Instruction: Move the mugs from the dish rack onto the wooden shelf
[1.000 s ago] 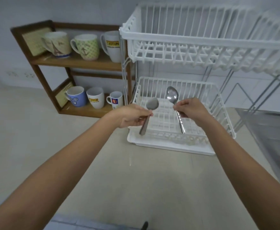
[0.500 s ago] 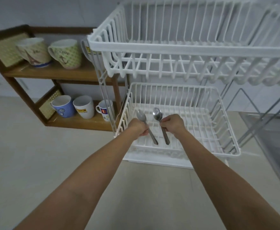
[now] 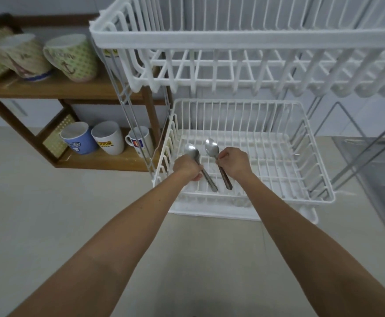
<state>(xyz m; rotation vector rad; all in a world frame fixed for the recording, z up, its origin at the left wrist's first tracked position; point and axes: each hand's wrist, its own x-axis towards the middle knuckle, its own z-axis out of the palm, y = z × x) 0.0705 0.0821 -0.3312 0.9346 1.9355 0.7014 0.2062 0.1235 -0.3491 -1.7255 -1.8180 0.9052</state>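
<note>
Both hands are inside the lower basket [image 3: 310, 143] of the white two-tier dish rack [image 3: 232, 40]. My left hand [image 3: 187, 167] grips one metal spoon [image 3: 192, 152], and my right hand [image 3: 232, 162] grips a second spoon [image 3: 211, 146]; both bowls point away from me. No mug shows in either rack tier. On the wooden shelf [image 3: 68, 89] to the left, two patterned mugs [image 3: 72, 57] stand on the top board, and a third is partly hidden behind the rack. A blue mug [image 3: 79, 138], a white mug [image 3: 109, 138] and a small white mug [image 3: 140, 141] stand on the bottom board.
A pale counter [image 3: 49, 213] spreads in front of the shelf and rack. A white drip tray [image 3: 209, 212] lies under the lower basket. A steel sink [image 3: 379, 179] sits at the right edge. The rack's metal legs [image 3: 127, 106] stand close against the shelf.
Both hands have carried the spoons forward and down into the lower basket. The view has moved closer to the rack, with the upper tier now overhead.
</note>
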